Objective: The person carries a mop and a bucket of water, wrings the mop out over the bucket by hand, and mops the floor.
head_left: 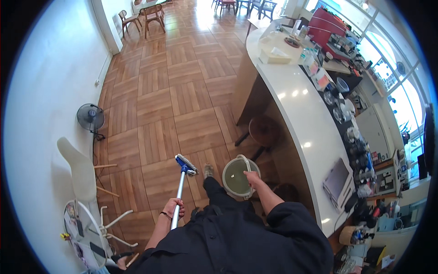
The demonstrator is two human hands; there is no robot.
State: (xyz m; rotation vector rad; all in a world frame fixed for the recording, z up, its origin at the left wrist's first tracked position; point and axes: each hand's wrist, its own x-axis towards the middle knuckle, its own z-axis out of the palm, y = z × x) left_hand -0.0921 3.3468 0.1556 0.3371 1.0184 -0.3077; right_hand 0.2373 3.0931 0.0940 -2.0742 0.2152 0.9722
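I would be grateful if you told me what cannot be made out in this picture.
- Mop, upper end of the pole: head view, hidden behind the shirt.
- Bucket, bottom: head view, obscured by murky water.
- Right hand, fingertips: head view, mostly tucked beneath the hand.
- Second shoe: head view, hidden below the shirt.
- Far chairs: head view, cut off by the top edge.

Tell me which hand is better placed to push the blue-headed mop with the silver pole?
Probably the left hand: it wraps the mop's pole, and the blue head lies ahead of it. The right hand seems occupied at the white handle of the pale round bucket.
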